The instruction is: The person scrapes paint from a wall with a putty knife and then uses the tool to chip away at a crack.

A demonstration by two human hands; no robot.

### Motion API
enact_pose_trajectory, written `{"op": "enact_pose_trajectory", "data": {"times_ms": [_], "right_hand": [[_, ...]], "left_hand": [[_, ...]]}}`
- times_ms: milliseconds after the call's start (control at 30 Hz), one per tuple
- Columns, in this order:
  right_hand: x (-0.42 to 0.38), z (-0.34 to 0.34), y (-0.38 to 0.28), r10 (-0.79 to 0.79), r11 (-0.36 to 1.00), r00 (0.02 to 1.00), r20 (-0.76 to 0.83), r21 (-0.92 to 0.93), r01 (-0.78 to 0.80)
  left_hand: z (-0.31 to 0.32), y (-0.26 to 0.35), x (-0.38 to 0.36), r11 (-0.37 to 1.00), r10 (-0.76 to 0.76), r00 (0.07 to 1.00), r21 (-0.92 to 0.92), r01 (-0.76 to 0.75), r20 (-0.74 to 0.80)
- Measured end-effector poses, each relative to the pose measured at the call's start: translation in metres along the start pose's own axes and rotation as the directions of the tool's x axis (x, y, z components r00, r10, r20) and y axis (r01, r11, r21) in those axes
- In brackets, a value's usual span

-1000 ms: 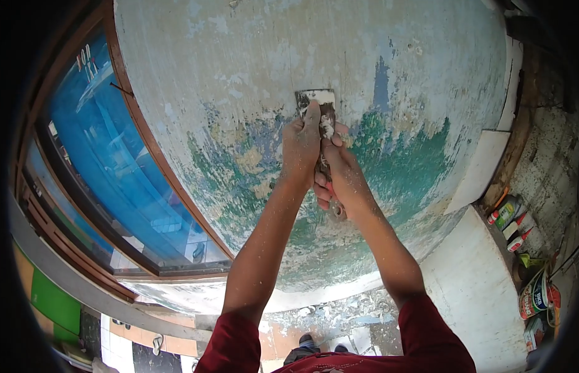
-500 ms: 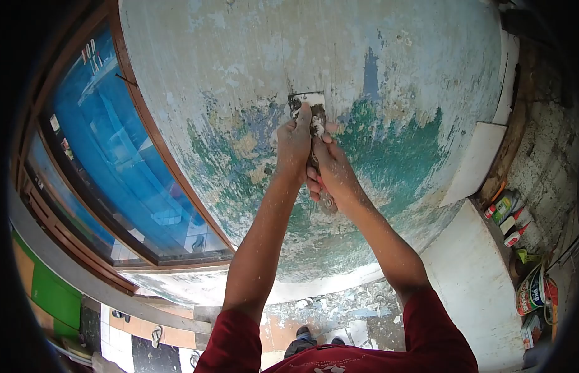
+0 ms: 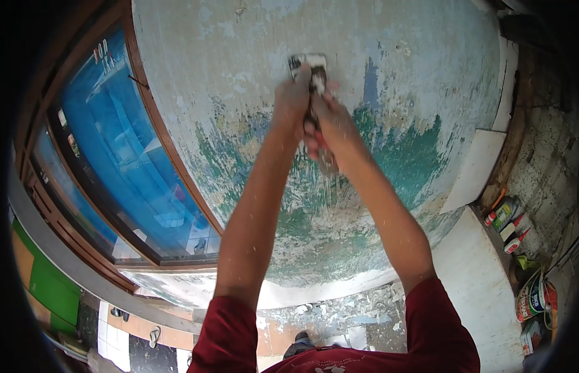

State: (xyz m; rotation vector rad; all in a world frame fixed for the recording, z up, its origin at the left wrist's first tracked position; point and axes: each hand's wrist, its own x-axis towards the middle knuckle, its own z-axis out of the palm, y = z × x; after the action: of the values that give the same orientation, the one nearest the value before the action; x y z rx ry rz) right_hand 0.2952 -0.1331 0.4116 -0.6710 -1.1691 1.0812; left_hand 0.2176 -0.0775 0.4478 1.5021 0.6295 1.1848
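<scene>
Both hands grip one paint scraper (image 3: 315, 64), its wide blade up against the wall (image 3: 258, 37). My left hand (image 3: 292, 99) is closed on it near the blade, the thumb stretched up along the blade. Lower down, my right hand (image 3: 335, 121) wraps the handle, whose end shows beneath the fingers. Motion blurs the hands and the blade somewhat. White scrapings cling to the blade. Patches of green paint (image 3: 411, 152), blue and beige show on the wall below and beside the hands, under flaking pale paint.
A brown-framed window (image 3: 140, 149) with blue behind the glass stands at left. Paint flakes (image 3: 364, 311) litter the floor around my feet. To the right, a ledge (image 3: 476, 280) runs beside bottles (image 3: 504, 214) and a paint bucket (image 3: 533, 298). Sandals (image 3: 154, 336) lie at lower left.
Both hands have pushed the scraper up the wall, from the edge of the coloured patch onto the pale paint above. The camera view has shifted slightly.
</scene>
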Motion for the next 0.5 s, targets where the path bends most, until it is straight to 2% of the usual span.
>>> {"op": "enact_pose_trajectory", "data": {"times_ms": [67,100,167,200,267,333,400,467,500], "right_hand": [[0.015,0.007,-0.022,0.005,0.998,0.999,-0.033,-0.069,-0.007],[0.015,0.008,-0.027,0.011,0.995,0.999,-0.053,-0.102,-0.017],[0.011,0.000,-0.014,0.006,0.998,1.000,0.021,-0.058,-0.005],[0.006,-0.005,-0.002,0.006,0.999,0.998,0.060,-0.034,-0.004],[-0.017,-0.014,0.034,0.065,0.998,0.998,0.006,0.012,-0.065],[-0.048,-0.026,0.077,0.180,0.983,0.983,-0.033,0.031,-0.179],[-0.084,-0.039,0.121,0.352,0.936,0.933,-0.073,0.058,-0.348],[-0.123,-0.054,0.170,0.506,0.861,0.856,-0.108,0.128,-0.492],[-0.141,-0.066,0.202,0.569,0.819,0.817,-0.097,0.155,-0.552]], "left_hand": [[0.001,0.018,0.016,0.995,0.097,0.995,-0.009,-0.097,0.011],[0.001,0.019,0.015,0.996,0.086,0.996,0.005,-0.086,0.016],[0.001,0.015,0.010,0.997,0.065,0.998,0.029,-0.065,0.020],[0.000,0.000,0.007,0.997,0.071,0.997,0.042,-0.069,-0.032],[-0.001,-0.052,0.001,0.995,0.084,0.987,0.072,-0.075,-0.136],[0.000,-0.100,-0.032,1.000,0.000,0.990,0.001,0.000,-0.144],[-0.008,-0.154,-0.066,0.976,-0.217,0.970,-0.056,0.212,-0.109],[-0.005,-0.204,-0.110,0.901,-0.433,0.876,-0.066,0.429,-0.213],[-0.013,-0.261,-0.128,0.816,-0.574,0.811,-0.164,0.555,-0.111]]}}
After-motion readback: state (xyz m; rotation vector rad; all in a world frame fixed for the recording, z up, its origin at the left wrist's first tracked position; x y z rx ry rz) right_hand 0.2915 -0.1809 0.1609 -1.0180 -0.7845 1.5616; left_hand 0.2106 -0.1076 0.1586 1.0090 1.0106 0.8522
